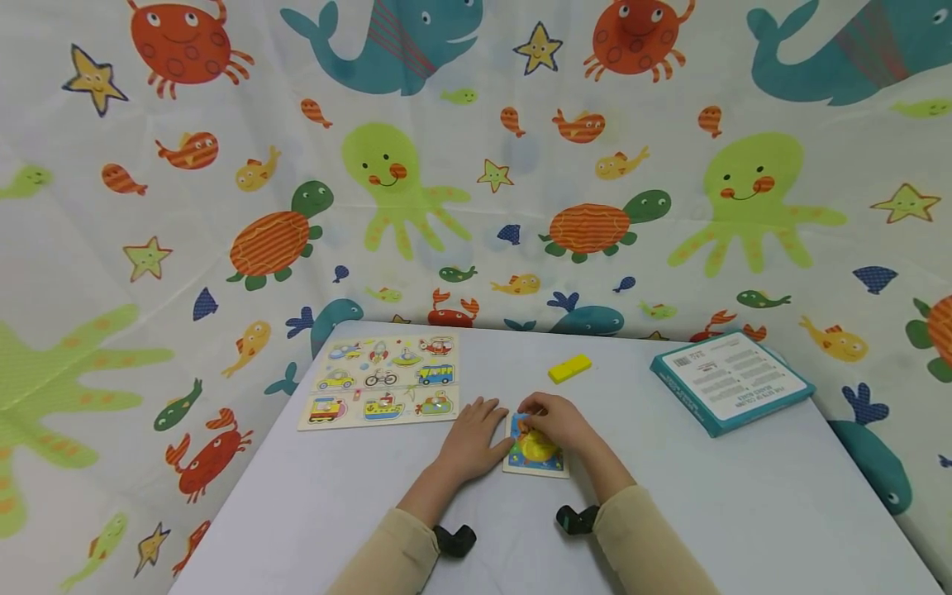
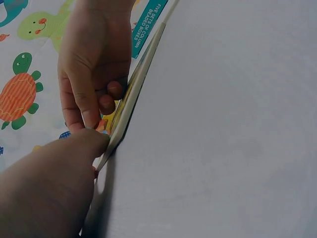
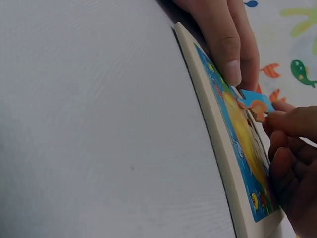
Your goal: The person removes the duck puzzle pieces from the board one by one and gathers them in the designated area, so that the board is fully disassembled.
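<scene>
A small jigsaw puzzle (image 1: 537, 469) in a pale wooden frame lies on the white table, with a yellow figure on blue. My right hand (image 1: 558, 420) pinches a blue and orange puzzle piece (image 3: 261, 101) between thumb and finger. In the right wrist view the piece is tilted above the board, at the puzzle's upper part. My left hand (image 1: 470, 442) rests on the table left of the board, fingers extended. Its thumb (image 2: 94, 141) touches the frame's edge. My right fingers partly cover the puzzle in the head view.
At the back left lies a wooden vehicle peg board (image 1: 394, 384), near my left fingertips. A yellow block (image 1: 569, 368) lies beyond the puzzle. On the right is a teal box (image 1: 732, 380) with a white label. A sea-animal cloth (image 1: 476, 207) hangs behind the table.
</scene>
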Demonstrator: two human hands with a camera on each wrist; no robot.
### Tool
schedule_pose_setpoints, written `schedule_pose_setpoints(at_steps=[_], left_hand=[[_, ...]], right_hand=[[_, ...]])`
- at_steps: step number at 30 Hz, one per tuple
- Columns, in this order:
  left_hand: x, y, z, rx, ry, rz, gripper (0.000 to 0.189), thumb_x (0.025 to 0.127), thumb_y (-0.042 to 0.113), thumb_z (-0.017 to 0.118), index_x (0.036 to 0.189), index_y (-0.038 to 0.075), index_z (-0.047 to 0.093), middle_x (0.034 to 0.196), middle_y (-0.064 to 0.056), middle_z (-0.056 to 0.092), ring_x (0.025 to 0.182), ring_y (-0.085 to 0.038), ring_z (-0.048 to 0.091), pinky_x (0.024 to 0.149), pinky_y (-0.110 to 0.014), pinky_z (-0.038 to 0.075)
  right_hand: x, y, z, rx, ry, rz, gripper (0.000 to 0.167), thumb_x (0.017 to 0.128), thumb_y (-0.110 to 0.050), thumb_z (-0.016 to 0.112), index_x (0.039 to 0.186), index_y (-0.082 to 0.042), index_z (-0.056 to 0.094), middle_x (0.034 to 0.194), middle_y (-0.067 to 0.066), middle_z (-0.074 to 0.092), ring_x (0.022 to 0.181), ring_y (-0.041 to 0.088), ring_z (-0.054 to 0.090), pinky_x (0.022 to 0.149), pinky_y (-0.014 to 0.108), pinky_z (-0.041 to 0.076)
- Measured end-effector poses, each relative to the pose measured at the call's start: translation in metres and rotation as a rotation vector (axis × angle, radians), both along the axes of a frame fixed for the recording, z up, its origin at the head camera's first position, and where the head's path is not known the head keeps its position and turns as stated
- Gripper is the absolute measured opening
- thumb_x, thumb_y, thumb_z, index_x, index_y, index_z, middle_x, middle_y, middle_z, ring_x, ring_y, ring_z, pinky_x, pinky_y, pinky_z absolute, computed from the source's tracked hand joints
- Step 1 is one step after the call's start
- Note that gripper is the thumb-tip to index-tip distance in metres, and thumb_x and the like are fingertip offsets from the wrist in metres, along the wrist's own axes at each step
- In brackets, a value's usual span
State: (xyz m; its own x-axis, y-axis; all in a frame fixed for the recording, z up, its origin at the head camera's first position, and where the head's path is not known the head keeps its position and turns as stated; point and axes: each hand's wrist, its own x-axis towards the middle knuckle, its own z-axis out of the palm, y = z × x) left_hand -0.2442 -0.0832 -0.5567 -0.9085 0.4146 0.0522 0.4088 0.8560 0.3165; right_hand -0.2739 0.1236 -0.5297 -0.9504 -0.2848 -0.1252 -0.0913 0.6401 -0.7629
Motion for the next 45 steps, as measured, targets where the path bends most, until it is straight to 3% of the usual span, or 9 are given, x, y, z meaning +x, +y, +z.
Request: schedule_pose_setpoints(at_steps=[7,17,26,35,45], left_hand=[[0.0,0.001,0.0,0.005,0.005,-0.001,0.06,0.098,0.054,0.049,0.147,0.019,0.047,0.157,-0.005,0.04,0.151,-0.03,0.025,0.125,-0.048,0.019],[0.0,0.0,-0.003,0.001,0.006,0.002,0.061,0.098,0.055,0.049,0.148,0.02,0.046,0.158,-0.005,0.038,0.151,-0.03,0.025,0.125,-0.048,0.019],[0.002,0.0,-0.002,0.011,-0.005,0.005,0.061,0.097,0.055,0.05,0.148,0.02,0.046,0.158,-0.005,0.038,0.151,-0.029,0.025,0.125,-0.047,0.019],[0.002,0.0,-0.002,0.002,-0.012,0.01,0.062,0.097,0.055,0.049,0.149,0.02,0.044,0.159,-0.004,0.037,0.152,-0.028,0.023,0.126,-0.046,0.017],[0.003,0.001,0.0,0.012,-0.02,0.013,0.062,0.098,0.054,0.049,0.149,0.02,0.044,0.159,-0.005,0.036,0.152,-0.029,0.022,0.126,-0.046,0.017]], right_hand=[[-0.004,0.01,0.0,-0.1,-0.078,-0.037,0.011,0.096,-0.022,0.065,0.105,-0.021,0.07,0.09,0.001,0.066,0.065,0.018,0.056,0.057,0.026,0.049],[-0.009,0.03,0.009,-0.194,-0.134,-0.118,0.016,0.096,-0.019,0.065,0.109,-0.011,0.07,0.093,0.006,0.068,0.077,0.018,0.063,0.075,0.027,0.058],[-0.009,0.061,0.016,-0.166,-0.137,-0.185,0.019,0.097,-0.021,0.063,0.112,-0.009,0.068,0.096,0.008,0.066,0.079,0.019,0.06,0.074,0.026,0.057],[-0.003,0.099,0.014,-0.174,-0.169,-0.221,0.026,0.098,-0.024,0.062,0.117,-0.008,0.065,0.1,0.009,0.066,0.082,0.019,0.062,0.077,0.027,0.058],[0.002,0.118,0.007,-0.153,-0.252,-0.242,0.021,0.098,-0.019,0.061,0.113,-0.005,0.064,0.087,0.008,0.066,0.074,0.018,0.062,0.07,0.026,0.056]])
